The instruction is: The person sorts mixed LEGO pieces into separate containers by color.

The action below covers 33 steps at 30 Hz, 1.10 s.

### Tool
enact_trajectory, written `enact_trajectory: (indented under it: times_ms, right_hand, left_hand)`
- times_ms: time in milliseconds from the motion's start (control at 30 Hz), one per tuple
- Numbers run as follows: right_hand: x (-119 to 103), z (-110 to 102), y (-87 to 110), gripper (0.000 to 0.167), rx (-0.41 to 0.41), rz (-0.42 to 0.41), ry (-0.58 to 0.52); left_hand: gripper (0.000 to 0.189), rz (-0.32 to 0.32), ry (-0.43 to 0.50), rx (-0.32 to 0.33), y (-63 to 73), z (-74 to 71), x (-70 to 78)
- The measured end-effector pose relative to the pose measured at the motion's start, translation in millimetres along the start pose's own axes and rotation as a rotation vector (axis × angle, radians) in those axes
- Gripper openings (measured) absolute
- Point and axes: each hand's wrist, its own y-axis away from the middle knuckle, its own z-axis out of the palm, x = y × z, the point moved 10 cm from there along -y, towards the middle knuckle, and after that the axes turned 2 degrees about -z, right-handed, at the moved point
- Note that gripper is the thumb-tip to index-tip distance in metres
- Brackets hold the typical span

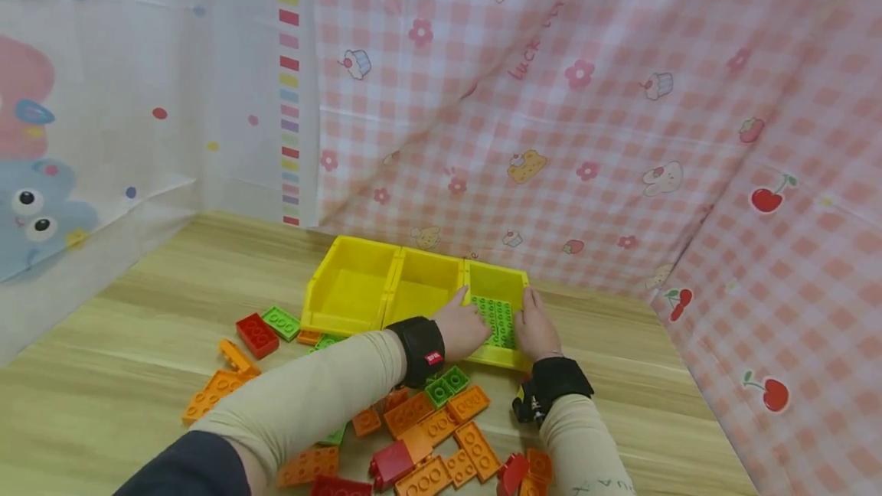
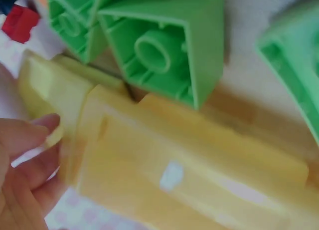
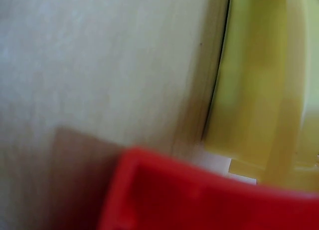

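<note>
A yellow three-compartment bin point(image 1: 350, 321) stands on the wooden table near the back curtain. Inside its right compartment lies a green studded block piece point(image 1: 498, 320); whether it is one plate or several bricks I cannot tell. My left hand point(image 1: 463, 329) grips the bin at the divider left of that piece, and its thumb and fingers bend around a yellow edge in the left wrist view. On the compartment's right wall, my right hand point(image 1: 537, 325) holds the bin from the other side. The right wrist view hides the right hand but shows the yellow bin wall point(image 3: 254, 90).
Loose toy bricks lie in front of the bin: orange bricks point(image 1: 475, 450), a dark red brick point(image 1: 258, 335), green bricks point(image 2: 204, 50) and a red brick point(image 3: 209, 200) near the right wrist. Patterned curtains point(image 1: 524, 113) enclose the table at the back and sides.
</note>
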Motion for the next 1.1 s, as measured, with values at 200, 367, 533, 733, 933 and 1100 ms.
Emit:
enact_trajectory:
  times_ms: [200,367,533,733,933,1100]
  right_hand:
    - [-1.5,-3.1,-1.3,0.054,0.002,-0.012,0.016]
    - [0.6,-6.9,-0.8,0.055,0.004,-0.018,0.025]
    - [0.5,-12.4,2.1,0.055,0.003,-0.023,0.030]
    - [-0.5,-13.6,3.2,0.055,0.000,-0.023,0.048]
    - [-3.4,-7.8,2.5,0.056,0.002,-0.016,0.047]
    - [-7.8,0.3,2.5,0.055,0.002,-0.011,0.052]
  left_hand:
    - [0.028,0.129,0.059,0.025,46.3,-37.8,-6.8]
    - [0.023,0.194,0.051,0.064,100.2,-50.8,-20.7]
    - [0.017,0.213,-0.002,0.077,151.2,-42.7,-38.9]
    - [0.020,0.238,-0.074,-0.042,194.3,-14.5,-47.6]
    - [0.024,0.254,-0.183,-0.136,215.8,13.8,-47.8]
    - [0.018,0.256,-0.209,-0.109,227.0,19.5,-44.7]
